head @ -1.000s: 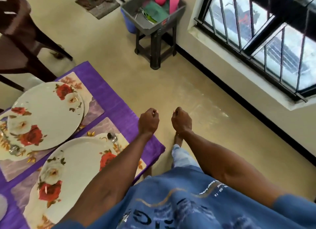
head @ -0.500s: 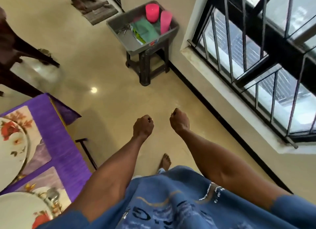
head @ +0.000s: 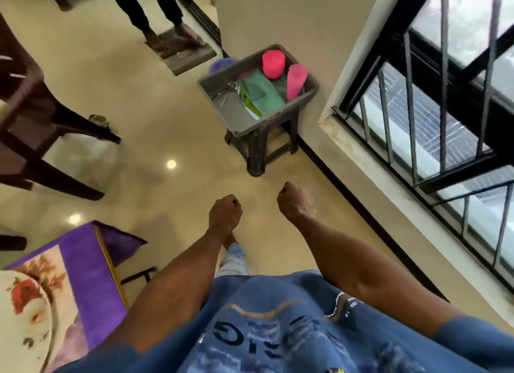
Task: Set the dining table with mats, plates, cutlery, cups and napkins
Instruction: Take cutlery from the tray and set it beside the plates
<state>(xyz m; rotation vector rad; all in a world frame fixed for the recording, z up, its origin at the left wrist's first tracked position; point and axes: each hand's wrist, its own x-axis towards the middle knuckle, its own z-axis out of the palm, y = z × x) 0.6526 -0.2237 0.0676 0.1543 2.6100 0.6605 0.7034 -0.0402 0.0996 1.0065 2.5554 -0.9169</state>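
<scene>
Head view: left hand point(head: 225, 211) and right hand point(head: 290, 198) fisted, holding nothing, above floor; grey tub point(head: 301, 92) ahead, holding two pink cups point(head: 273, 65), green napkins point(head: 260, 94).

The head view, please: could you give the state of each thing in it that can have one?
left hand: fist, fingers curled, holding nothing
right hand: fist, holding nothing
grey tub: on a dark stool, open-topped
pink cups: standing upside down in the tub
green napkins: folded, in the tub
cutlery: loose in the tub
plate: on a mat
</scene>
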